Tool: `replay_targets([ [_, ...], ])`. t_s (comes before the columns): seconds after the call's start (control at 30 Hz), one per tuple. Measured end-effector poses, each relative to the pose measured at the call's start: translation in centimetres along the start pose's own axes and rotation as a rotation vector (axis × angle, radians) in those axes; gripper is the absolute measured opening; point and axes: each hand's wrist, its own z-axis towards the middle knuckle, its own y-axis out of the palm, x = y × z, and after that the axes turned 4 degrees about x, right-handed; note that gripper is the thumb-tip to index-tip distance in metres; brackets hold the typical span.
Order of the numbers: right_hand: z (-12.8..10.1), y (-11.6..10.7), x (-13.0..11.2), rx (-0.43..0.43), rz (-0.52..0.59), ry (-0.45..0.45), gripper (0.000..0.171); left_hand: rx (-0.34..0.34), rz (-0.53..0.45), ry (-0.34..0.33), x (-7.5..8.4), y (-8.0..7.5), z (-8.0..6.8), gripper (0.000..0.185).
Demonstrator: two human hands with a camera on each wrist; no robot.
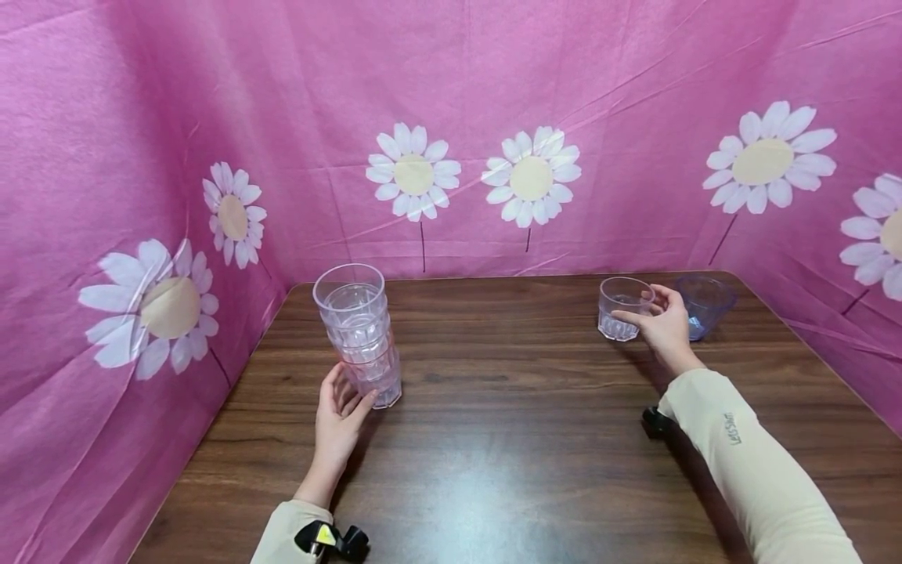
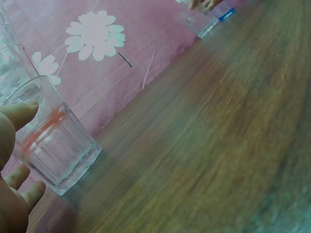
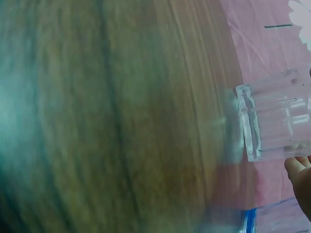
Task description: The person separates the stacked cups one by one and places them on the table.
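Observation:
A stack of several clear ribbed plastic cups (image 1: 359, 337) stands upright at the table's left. My left hand (image 1: 350, 385) lies beside its base, thumb and fingertips touching the bottom cup (image 2: 56, 145) with fingers loose. In the left wrist view that hand (image 2: 22, 155) shows a thumb against the cup's side. At the far right my right hand (image 1: 637, 305) holds a single short clear cup (image 1: 618, 309), thumb in front and a finger at the rim. The right wrist view shows this cup (image 3: 277, 121) with a fingertip (image 3: 299, 167) beside it.
A bluish clear cup (image 1: 707, 304) stands just behind my right hand, close to the table's back right corner. The dark wooden table (image 1: 521, 407) is walled on three sides by a pink cloth with white daisies (image 1: 528, 176).

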Motion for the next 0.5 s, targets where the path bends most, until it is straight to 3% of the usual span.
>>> replay_targets([
  [0.17, 0.15, 0.01, 0.43, 0.025, 0.055, 0.005, 0.078, 0.002, 0.001, -0.002, 0.0, 0.04, 0.01, 0.07],
  [0.5, -0.08, 0.28, 0.52, 0.05, -0.013, 0.018, 0.088, 0.003, 0.004, -0.004, 0.15, 0.06, -0.03, 0.07],
])
